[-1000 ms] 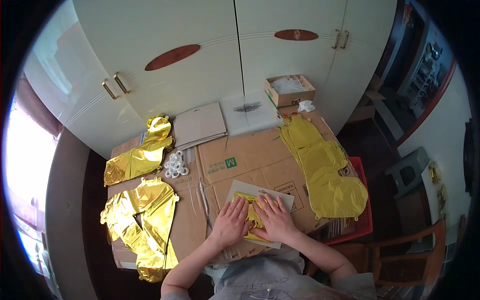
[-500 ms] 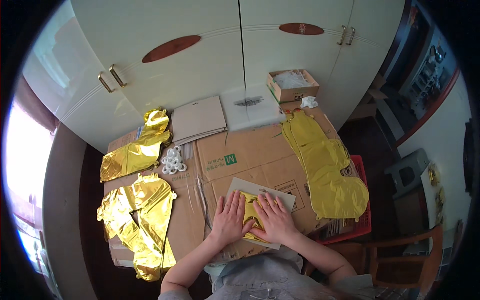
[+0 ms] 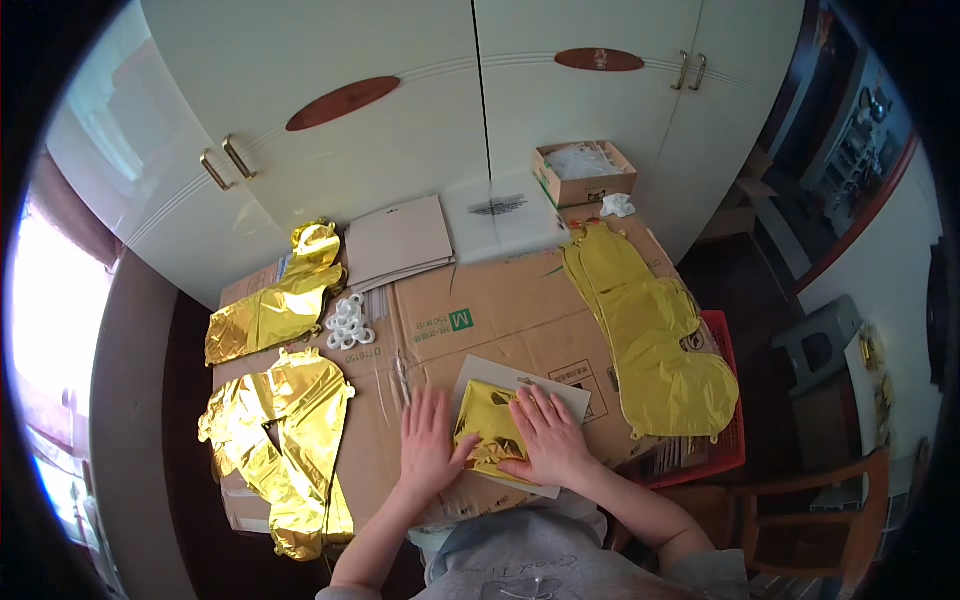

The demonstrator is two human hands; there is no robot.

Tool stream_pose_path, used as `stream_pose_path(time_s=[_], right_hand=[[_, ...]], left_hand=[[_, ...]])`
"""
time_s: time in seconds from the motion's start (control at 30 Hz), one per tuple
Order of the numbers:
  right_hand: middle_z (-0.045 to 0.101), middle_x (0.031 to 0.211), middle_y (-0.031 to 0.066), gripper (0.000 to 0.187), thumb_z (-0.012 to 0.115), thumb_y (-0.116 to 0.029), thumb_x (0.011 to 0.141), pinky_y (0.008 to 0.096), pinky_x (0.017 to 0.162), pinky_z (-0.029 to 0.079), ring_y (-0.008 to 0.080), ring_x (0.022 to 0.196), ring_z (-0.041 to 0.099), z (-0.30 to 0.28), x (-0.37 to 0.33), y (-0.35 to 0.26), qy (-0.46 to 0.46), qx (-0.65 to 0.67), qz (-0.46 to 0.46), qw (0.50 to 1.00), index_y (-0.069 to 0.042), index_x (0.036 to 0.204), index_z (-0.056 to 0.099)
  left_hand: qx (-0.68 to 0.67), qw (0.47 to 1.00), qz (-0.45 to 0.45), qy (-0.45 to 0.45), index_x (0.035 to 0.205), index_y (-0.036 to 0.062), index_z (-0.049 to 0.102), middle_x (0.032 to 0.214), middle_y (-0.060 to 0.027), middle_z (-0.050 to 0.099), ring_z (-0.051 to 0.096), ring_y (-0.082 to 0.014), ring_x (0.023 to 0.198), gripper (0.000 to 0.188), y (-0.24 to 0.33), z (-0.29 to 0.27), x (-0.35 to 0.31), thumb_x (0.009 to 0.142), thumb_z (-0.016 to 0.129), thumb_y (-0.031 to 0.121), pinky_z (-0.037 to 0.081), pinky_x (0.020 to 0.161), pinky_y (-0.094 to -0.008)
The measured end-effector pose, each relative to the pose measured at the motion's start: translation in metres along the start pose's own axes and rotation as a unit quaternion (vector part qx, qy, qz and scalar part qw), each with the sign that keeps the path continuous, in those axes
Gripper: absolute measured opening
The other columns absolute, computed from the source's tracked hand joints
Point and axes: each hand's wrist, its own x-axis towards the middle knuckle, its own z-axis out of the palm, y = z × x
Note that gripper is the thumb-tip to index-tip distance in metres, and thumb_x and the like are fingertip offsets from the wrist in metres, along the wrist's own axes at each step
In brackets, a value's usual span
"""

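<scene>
A folded gold foil balloon lies on a pale grey card sheet at the table's near edge. My right hand rests flat on the balloon's right part, fingers stretched out. Off its left side is my left hand, open, with its thumb by the balloon's left edge. Slight motion blur softens the left fingers. Neither hand grips anything.
Flat gold foil balloons lie at the left, the far left and the right. White rings, stacked card sheets and an open box stand farther back. A wooden chair is at right.
My left hand has slid left off the middle of the folded balloon, uncovering its left part. My right hand stays in nearly the same place.
</scene>
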Motion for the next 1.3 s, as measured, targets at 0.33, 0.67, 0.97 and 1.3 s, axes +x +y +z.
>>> stream_pose_path(time_s=[0.33, 0.67, 0.97, 1.3], right_hand=[[0.036, 0.15, 0.0235, 0.1, 0.053, -0.073, 0.081, 0.0526, 0.115, 0.021, 0.0391, 0.142, 0.029, 0.006, -0.022, -0.021, 0.042, 0.014, -0.014, 0.999, 0.005, 0.142, 0.041], [0.049, 0.137, 0.0177, 0.077, 0.062, -0.058, 0.084, 0.0502, 0.107, 0.033, 0.0349, 0.129, 0.042, -0.017, -0.032, -0.047, 0.019, 0.053, -0.07, 0.996, 0.0, 0.133, 0.051], [0.055, 0.125, 0.0069, 0.049, 0.07, -0.029, 0.083, 0.0416, 0.097, 0.046, 0.0261, 0.116, 0.051, 0.0, 0.032, -0.039, 0.022, 0.146, -0.158, 0.976, -0.008, 0.126, 0.058], [0.057, 0.113, 0.0098, 0.041, 0.07, -0.026, 0.085, 0.0407, 0.087, 0.052, 0.0296, 0.099, 0.06, -0.001, 0.036, -0.036, -0.014, 0.207, -0.128, 0.97, -0.009, 0.121, 0.06]], left_hand=[[-0.768, 0.505, -0.336, -0.205, 0.136, -0.0051, 0.045, 0.133, -0.0148, 0.057, 0.053, -0.0264, 0.127, 0.041, 0.025, 0.022, -0.157, 0.1, 0.051, 0.015, 0.04, 0.11, -0.0372], [-0.735, 0.516, -0.431, -0.093, 0.105, -0.0006, 0.066, 0.096, -0.0058, 0.072, 0.068, -0.0121, 0.082, 0.025, 0.051, 0.049, -0.158, 0.099, 0.06, 0.023, 0.056, 0.08, -0.0263], [-0.706, 0.541, -0.453, -0.058, 0.105, -0.0016, 0.066, 0.091, -0.0093, 0.072, 0.068, -0.0146, 0.073, 0.036, 0.054, 0.052, -0.154, 0.102, 0.055, 0.033, 0.055, 0.068, -0.0274], [-0.704, 0.58, -0.405, -0.071, 0.106, -0.004, 0.065, 0.091, -0.0113, 0.072, 0.069, -0.015, 0.074, 0.042, 0.047, 0.064, -0.163, 0.104, 0.05, 0.035, 0.056, 0.068, -0.0271]])
